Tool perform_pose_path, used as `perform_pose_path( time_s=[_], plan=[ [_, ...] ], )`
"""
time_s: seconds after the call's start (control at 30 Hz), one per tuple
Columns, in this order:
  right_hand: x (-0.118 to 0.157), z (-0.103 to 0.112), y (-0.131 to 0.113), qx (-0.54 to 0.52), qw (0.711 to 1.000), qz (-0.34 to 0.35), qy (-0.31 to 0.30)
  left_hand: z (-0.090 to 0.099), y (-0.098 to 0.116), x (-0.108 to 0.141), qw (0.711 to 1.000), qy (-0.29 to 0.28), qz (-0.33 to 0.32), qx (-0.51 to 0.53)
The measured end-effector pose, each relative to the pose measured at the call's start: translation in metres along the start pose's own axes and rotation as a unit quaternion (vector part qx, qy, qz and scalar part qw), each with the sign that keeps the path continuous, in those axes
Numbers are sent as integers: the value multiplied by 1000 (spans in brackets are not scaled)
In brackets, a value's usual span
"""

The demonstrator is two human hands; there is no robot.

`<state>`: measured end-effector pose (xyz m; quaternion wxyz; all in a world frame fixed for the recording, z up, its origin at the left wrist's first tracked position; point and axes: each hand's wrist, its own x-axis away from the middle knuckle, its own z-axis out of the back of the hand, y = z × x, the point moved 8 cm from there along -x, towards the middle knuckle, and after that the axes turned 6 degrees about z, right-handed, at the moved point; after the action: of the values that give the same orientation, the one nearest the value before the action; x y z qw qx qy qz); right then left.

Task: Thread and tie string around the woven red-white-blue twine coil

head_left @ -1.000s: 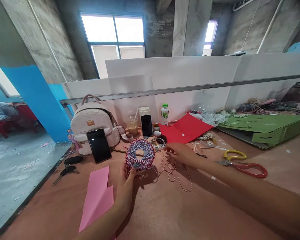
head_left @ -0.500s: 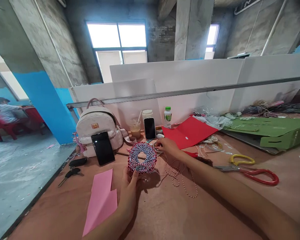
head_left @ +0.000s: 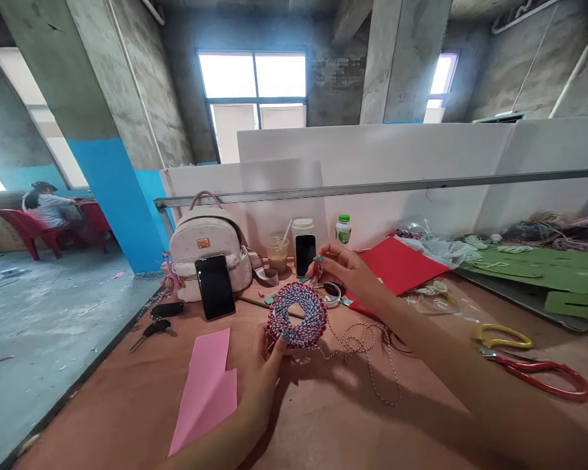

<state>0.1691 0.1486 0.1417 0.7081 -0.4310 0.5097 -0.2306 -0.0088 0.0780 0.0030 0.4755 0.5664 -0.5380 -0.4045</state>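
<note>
My left hand grips a round ring of red, white and blue braided cord from below, with its thumb on the near rim. My right hand is raised just beyond the ring, its fingertips pinched on a thin strand of twisted red-and-white cord. A loose length of that cord loops over the tabletop to the right of the ring. A folded pink paper lies below my left hand.
On the tan table stand a white backpack, several phones, a drink cup and a green-capped bottle. Red paper, scissors and keys lie nearby. A seated person works far left.
My right hand has lifted off the table area and now pinches a strand above the ring's far side. The ring stays in my left hand, and the whole view has shifted as my head moved.
</note>
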Motion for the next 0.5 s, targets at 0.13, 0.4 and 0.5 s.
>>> perform_pose_path(
  time_s=[0.13, 0.4, 0.5],
  plan=[
    [11, -39, -18, -64, 992, 25, -107, -4, 4, 3, 1000, -10, -13, -15],
    [14, -46, -18, 4, 991, 73, -112, -6, 10, 4, 998, -28, -42, -40],
    [15, -45, -22, 28, 988, 94, -116, -8, 11, 5, 998, -31, -47, -39]
  ],
)
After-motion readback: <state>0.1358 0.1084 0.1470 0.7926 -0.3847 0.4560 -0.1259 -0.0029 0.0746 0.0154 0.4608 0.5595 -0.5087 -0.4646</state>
